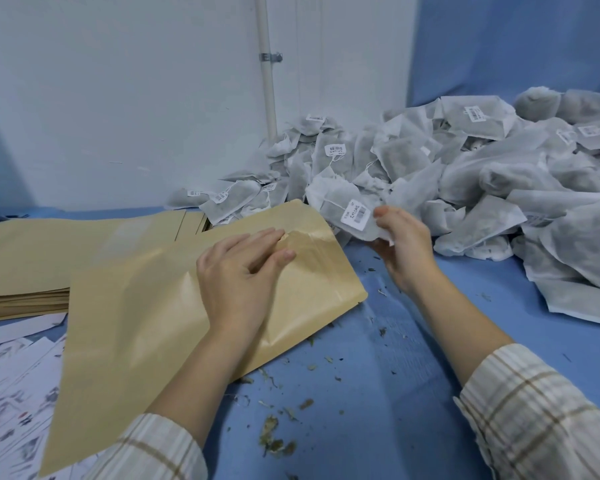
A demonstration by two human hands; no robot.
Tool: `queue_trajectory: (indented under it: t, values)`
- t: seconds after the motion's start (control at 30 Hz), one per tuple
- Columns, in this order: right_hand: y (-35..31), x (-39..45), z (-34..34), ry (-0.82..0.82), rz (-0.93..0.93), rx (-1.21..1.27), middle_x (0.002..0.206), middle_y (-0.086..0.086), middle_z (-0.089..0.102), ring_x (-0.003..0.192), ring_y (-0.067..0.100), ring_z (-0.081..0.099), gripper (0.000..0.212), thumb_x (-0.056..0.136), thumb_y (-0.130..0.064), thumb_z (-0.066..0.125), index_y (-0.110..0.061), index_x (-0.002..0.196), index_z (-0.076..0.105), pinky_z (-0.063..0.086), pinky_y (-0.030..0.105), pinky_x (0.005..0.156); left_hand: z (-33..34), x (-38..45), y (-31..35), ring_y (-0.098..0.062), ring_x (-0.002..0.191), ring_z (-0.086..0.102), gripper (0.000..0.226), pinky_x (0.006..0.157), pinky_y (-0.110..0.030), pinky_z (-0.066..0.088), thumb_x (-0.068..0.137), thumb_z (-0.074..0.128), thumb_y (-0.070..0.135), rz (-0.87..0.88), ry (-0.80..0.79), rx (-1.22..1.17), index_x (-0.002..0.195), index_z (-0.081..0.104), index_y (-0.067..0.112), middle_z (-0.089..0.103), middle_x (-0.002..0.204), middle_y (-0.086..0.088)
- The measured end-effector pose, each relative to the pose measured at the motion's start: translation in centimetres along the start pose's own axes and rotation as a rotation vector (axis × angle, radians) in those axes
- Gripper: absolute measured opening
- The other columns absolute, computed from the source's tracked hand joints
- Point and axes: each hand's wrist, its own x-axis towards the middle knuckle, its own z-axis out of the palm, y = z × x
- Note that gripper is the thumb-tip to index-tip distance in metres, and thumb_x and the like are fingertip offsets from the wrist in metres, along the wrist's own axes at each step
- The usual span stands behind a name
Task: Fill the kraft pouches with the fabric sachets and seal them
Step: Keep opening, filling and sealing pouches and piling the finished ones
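Head view: kraft pouch (146,327) lies flat on blue table (413,358), centre to 8 o'clock, tan, smooth w/ soft creases, mouth end up toward 1 o'clock. L hand (238,275) rests on pouch near mouth, fingers fairly straight, thumb and forefinger tips meeting at a small crumple in the paper; can't tell if it's a real pinch. R hand (400,244), just past pouch's 2 o'clock corner, grips 1 fabric sachet (340,206) by its lower edge; sachet is white nonwoven, greyish fill showing thru, string w/ white barcode tag (355,214) hanging in front. Sachet sits right at pouch mouth, overlapping its corner; in or out not clear. Sachet heap (482,174) fills 1 to 3 o'clock, piled against wall, many tags visible. Stack of flat pouches (32,265) at 9 o'clock, partly under the working pouch. Printed sheets (14,393) at 8 o'clock, blurred. Dried herb crumbs (274,438) scattered at 6 o'clock. White pipe (267,64) at 12 o'clock on wall.
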Motion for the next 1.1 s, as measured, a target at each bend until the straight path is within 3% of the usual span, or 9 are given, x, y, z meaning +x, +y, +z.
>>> queue_trajectory:
  t: [0.2,0.4,0.57,0.7,0.8,0.87,0.93,1.03,1.1]
  values:
    - [0.0,0.4,-1.4,-0.1,-0.015,-0.34,0.065,-0.001,0.066,0.058,0.011,0.058,0.026,0.083,0.001,0.05,-0.012,0.073,0.07,0.05,0.022,0.053,-0.3,0.3,0.0,-0.01,0.103,0.059,0.023,0.102,-0.044,0.035,0.078,0.074,0.033,-0.019,0.042,-0.011,0.1,0.074,0.029,0.062,0.098,0.024]
    - [-0.2,-0.7,-0.8,-0.443,0.043,-0.538,0.077,-0.003,0.072,0.075,0.011,0.065,0.032,0.082,0.002,0.055,-0.021,0.071,0.075,0.051,0.019,0.063,0.2,-0.2,0.4,-0.004,0.1,0.054,0.023,0.102,-0.035,0.032,0.075,0.076,0.033,0.036,-0.008,-0.014,0.098,0.074,0.031,0.062,0.099,0.027]
    - [0.2,-2.5,2.0,-0.599,0.178,-0.842,0.064,-0.01,0.05,0.064,0.006,0.045,0.029,0.093,-0.002,0.047,-0.019,0.071,0.053,0.039,0.012,0.054,1.0,-1.0,0.9,-0.011,0.104,0.058,0.023,0.102,-0.035,0.032,0.074,0.076,0.033,0.114,-0.101,-0.032,0.096,0.075,0.033,0.069,0.103,0.02]
    - [-0.1,-3.4,2.9,-0.596,0.469,-1.037,0.071,-0.004,0.039,0.068,0.011,0.044,0.018,0.1,-0.013,0.038,-0.004,0.104,0.053,0.041,0.014,0.056,0.7,-0.8,0.7,-0.012,0.099,0.061,0.021,0.097,-0.047,0.039,0.073,0.077,0.031,0.117,-0.1,-0.077,0.094,0.075,0.032,0.066,0.097,0.026]
    - [-0.9,-4.0,3.1,-0.59,0.534,-0.839,0.058,-0.002,0.052,0.044,0.004,0.053,0.024,0.098,-0.01,0.04,-0.012,0.077,0.049,0.037,0.009,0.034,0.7,-0.8,1.0,-0.01,0.098,0.061,0.021,0.097,-0.048,0.039,0.074,0.076,0.032,0.124,-0.112,-0.085,0.095,0.074,0.033,0.063,0.096,0.03]
    - [-0.9,-3.6,3.0,-0.509,0.289,-0.679,0.047,-0.014,0.057,0.041,-0.004,0.053,0.033,0.094,-0.007,0.048,-0.021,0.066,0.059,0.038,0.008,0.038,0.8,-0.7,0.9,-0.012,0.1,0.061,0.022,0.097,-0.047,0.038,0.075,0.075,0.033,0.122,-0.098,-0.066,0.096,0.074,0.033,0.064,0.098,0.027]
    - [-0.5,-2.6,2.4,-0.249,-0.04,-0.715,0.064,-0.012,0.063,0.063,0.002,0.059,0.023,0.089,-0.019,0.057,-0.026,0.071,0.068,0.044,0.014,0.054,0.7,-0.6,0.5,-0.014,0.101,0.061,0.022,0.097,-0.047,0.038,0.075,0.075,0.034,0.105,-0.076,-0.055,0.097,0.075,0.031,0.066,0.099,0.023]
    - [0.3,-0.8,0.3,0.312,-0.425,-1.244,0.111,0.008,0.052,0.103,0.024,0.047,0.023,0.088,-0.032,0.056,-0.02,0.107,0.059,0.043,0.032,0.08,0.7,-0.5,0.2,-0.017,0.101,0.062,0.022,0.096,-0.049,0.04,0.075,0.075,0.032,0.099,-0.083,-0.053,0.097,0.075,0.028,0.07,0.1,0.017]
    - [0.6,-0.1,-0.7,0.351,-0.405,-1.48,0.136,0.016,0.03,0.122,0.034,0.032,0.041,0.089,-0.039,0.051,-0.031,0.129,0.044,0.036,0.042,0.097,0.8,-0.6,0.2,-0.018,0.101,0.062,0.022,0.096,-0.05,0.039,0.075,0.075,0.032,0.096,-0.088,-0.042,0.097,0.075,0.028,0.071,0.1,0.015]
